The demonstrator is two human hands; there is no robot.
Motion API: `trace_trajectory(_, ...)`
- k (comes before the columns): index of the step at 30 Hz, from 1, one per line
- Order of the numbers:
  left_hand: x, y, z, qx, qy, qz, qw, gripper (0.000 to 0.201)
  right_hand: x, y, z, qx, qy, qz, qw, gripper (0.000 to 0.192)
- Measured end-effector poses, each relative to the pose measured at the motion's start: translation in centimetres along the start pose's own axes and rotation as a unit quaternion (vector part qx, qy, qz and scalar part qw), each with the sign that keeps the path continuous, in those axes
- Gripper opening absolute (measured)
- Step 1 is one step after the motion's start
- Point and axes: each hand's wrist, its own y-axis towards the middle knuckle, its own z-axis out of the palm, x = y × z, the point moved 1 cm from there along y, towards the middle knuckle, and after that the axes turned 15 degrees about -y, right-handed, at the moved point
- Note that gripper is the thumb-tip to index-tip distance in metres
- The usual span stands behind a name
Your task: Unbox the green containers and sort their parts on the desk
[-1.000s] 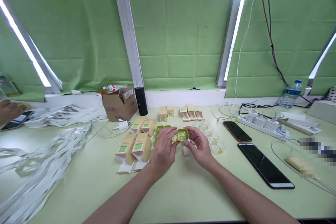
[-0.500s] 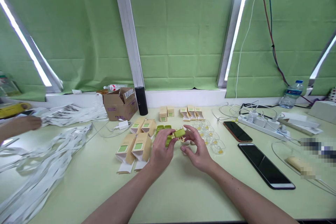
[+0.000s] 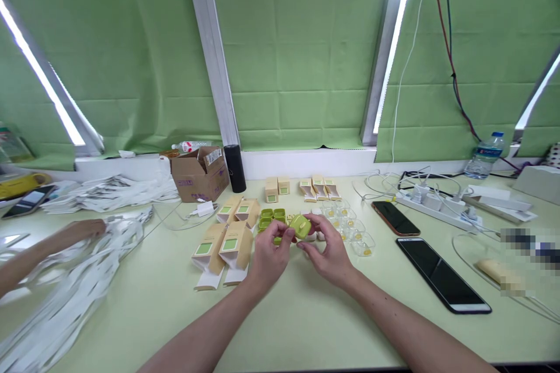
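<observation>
Both hands meet over the middle of the pale green table, just above its surface. Left hand and right hand together pinch a small green case, lid down, held between thumb and fingertips of each hand; fingers closed on it from both sides. The case sits slightly tilted, clear of the table.

Just beyond the hands: more green cases clustered on the table, touching one another. Right of them, a row of clear plastic shells with yellow pieces inside, running from far-left to near-right.

Left of the hands: four tan cartons with green labels, flaps open at the near end, lying flat in two pairs. Farther back, small tan boxes standing and lying in a row near the wall.

Far left-centre: open brown cardboard box, black cylinder upright just right of it.

Right side: two dark phones, the larger phone nearer, the smaller phone farther. White power strip with plugs and cables behind them. Water bottle at far right by the wall.

Left edge: another person's hand resting on a heap of white strips
</observation>
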Motion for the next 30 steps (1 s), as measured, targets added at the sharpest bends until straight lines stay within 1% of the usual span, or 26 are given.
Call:
trace_trajectory(3, -0.09, -0.05, 0.16, 0.021, -0.019, -0.003, 1.0, 0.041, 0.18, 0.12, -0.06, -0.01, 0.008, -0.003, 1.0, 0.043)
trace_trajectory(5, -0.08, -0.08, 0.21, 0.024, -0.024, -0.011, 0.999, 0.044, 0.4, 0.2, -0.16, -0.011, 0.019, -0.008, 1.0, 0.042)
trace_trajectory(8, -0.02, -0.14, 0.21, 0.028, -0.02, -0.021, 0.999, 0.046, 0.64, 0.22, -0.3, -0.005, 0.039, -0.006, 0.999, 0.043)
trace_trajectory(11, -0.06, -0.18, 0.17, 0.037, -0.005, -0.017, 0.999, 0.046, 0.7, 0.14, -0.4, 0.008, 0.056, -0.001, 0.998, 0.044)
trace_trajectory(14, -0.32, -0.11, 0.12, 0.031, 0.023, 0.007, 0.999, 0.043, 0.66, 0.07, -0.41, 0.017, 0.073, 0.001, 0.997, 0.043)
trace_trajectory(17, -0.69, 0.05, 0.05, 0.005, 0.055, 0.05, 0.997, 0.034, 0.6, 0.03, -0.33, 0.026, 0.087, 0.004, 0.996, 0.042)
trace_trajectory(20, -0.75, 0.09, -0.02, -0.012, 0.053, 0.075, 0.996, 0.021, 0.48, -0.03, -0.25, 0.036, 0.092, 0.01, 0.995, 0.042)
trace_trajectory(22, -0.58, 0.0, -0.08, -0.015, 0.046, 0.086, 0.995, 0.018, 0.39, -0.09, -0.23, 0.04, 0.095, 0.012, 0.995, 0.042)
trace_trajectory(27, -0.42, -0.12, -0.13, -0.001, 0.051, 0.12, 0.991, 0.025, 0.2, -0.16, -0.28, 0.043, 0.092, 0.019, 0.995, 0.04)
trace_trajectory(30, -0.92, 0.04, -0.04, 0.024, 0.057, 0.137, 0.989, 0.021, 0.23, -0.06, -0.32, 0.038, 0.091, 0.009, 0.995, 0.039)
